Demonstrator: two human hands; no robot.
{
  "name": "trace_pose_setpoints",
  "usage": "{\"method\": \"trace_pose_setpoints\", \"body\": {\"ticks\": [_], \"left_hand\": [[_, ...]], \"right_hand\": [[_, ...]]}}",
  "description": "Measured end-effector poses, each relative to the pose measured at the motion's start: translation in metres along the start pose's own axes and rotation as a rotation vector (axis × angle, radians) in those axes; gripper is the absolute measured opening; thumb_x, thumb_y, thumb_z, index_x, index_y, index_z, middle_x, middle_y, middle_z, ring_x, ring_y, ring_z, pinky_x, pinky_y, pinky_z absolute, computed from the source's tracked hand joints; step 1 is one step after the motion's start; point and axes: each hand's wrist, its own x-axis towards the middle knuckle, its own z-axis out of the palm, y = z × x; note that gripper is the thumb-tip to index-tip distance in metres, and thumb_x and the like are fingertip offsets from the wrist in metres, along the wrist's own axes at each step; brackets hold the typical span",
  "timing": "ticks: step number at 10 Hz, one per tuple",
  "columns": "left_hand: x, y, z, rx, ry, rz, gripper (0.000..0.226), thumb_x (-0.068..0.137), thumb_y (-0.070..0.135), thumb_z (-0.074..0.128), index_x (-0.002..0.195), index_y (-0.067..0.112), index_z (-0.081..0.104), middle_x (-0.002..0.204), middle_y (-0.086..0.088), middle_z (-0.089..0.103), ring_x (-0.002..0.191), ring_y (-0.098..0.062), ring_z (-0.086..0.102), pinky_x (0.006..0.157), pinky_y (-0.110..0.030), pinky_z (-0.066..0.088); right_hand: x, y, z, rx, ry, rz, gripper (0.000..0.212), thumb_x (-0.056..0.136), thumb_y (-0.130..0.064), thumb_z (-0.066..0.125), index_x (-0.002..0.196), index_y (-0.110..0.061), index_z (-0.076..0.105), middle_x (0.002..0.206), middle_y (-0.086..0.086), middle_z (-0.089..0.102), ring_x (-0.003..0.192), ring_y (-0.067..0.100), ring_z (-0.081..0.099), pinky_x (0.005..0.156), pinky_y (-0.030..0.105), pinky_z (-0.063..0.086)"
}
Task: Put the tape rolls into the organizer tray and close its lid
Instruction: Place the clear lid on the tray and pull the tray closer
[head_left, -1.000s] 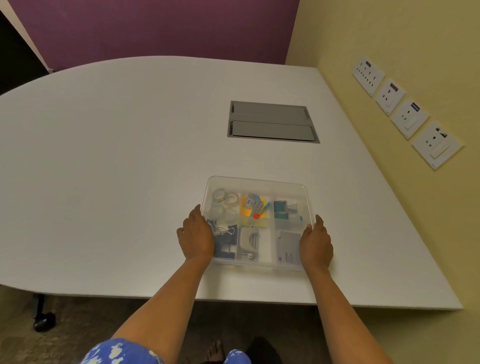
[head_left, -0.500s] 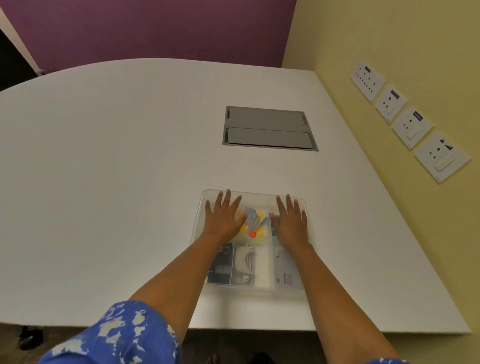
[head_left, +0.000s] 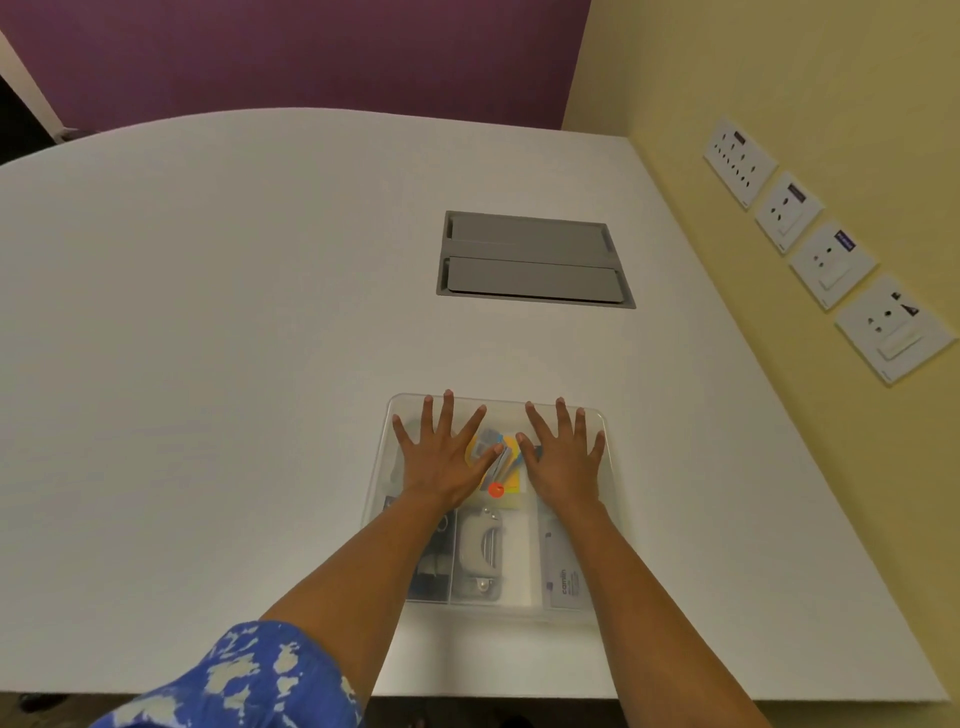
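The clear plastic organizer tray (head_left: 498, 616) lies on the white table near its front edge, with its transparent lid on top. My left hand (head_left: 441, 457) rests flat on the lid's far left part, fingers spread. My right hand (head_left: 563, 454) rests flat on the far right part, fingers spread too. Through the lid I see compartments with a grey stapler (head_left: 480, 545), a white box (head_left: 563, 577), yellow notes and an orange dot (head_left: 496, 489). The tape rolls are hidden under my left hand.
A grey recessed cable hatch (head_left: 532, 260) sits in the table beyond the tray. The yellow wall on the right carries several socket plates (head_left: 831, 262). The table's front edge runs just below the tray.
My hands moved from the tray's near side edges onto the top of the lid, then slid a little further toward its far edge with fingers spread wider.
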Motion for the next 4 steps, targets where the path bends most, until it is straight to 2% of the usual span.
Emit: {"method": "trace_pose_setpoints", "body": {"ticks": [1,2,3,4], "left_hand": [[0.001,-0.0001,0.0018,-0.007,0.006,-0.001,0.12,0.037,0.078,-0.046,0.147,0.041,-0.013,0.159,-0.003,-0.023,0.146,-0.032,-0.02,0.11,-0.065,-0.013],[0.0,0.0,0.0016,-0.004,0.0,-0.003,0.119,0.037,0.078,-0.047,0.146,0.042,-0.015,0.159,-0.003,-0.024,0.146,-0.032,-0.021,0.11,-0.065,-0.014],[-0.0031,0.0015,-0.0008,0.012,-0.005,0.004,0.117,0.038,0.076,-0.048,0.145,0.041,-0.018,0.159,-0.004,-0.025,0.146,-0.032,-0.021,0.11,-0.065,-0.014],[-0.004,0.0009,-0.0027,0.001,-0.013,0.011,0.118,0.038,0.074,-0.05,0.146,0.039,-0.018,0.159,-0.004,-0.025,0.146,-0.031,-0.021,0.111,-0.065,-0.013]], "right_hand": [[0.0012,-0.0007,0.0041,-0.002,0.021,0.008,0.056,0.098,-0.056,0.024,0.15,-0.042,0.01,0.163,0.002,0.006,0.151,0.029,0.0,0.119,0.056,0.001],[0.001,-0.0005,0.0045,-0.02,0.022,0.012,0.058,0.095,-0.06,0.013,0.15,-0.042,0.006,0.164,0.002,0.002,0.151,0.029,-0.002,0.119,0.056,0.0],[-0.0028,-0.0026,0.0059,-0.041,0.054,-0.003,0.097,0.065,-0.067,-0.038,0.15,-0.042,-0.001,0.164,0.002,-0.003,0.151,0.029,-0.003,0.119,0.056,0.0],[-0.0029,-0.0013,0.0069,-0.051,0.063,0.0,0.114,0.049,-0.065,-0.052,0.15,-0.041,-0.004,0.163,0.002,-0.006,0.151,0.029,-0.004,0.119,0.055,0.0]]}}
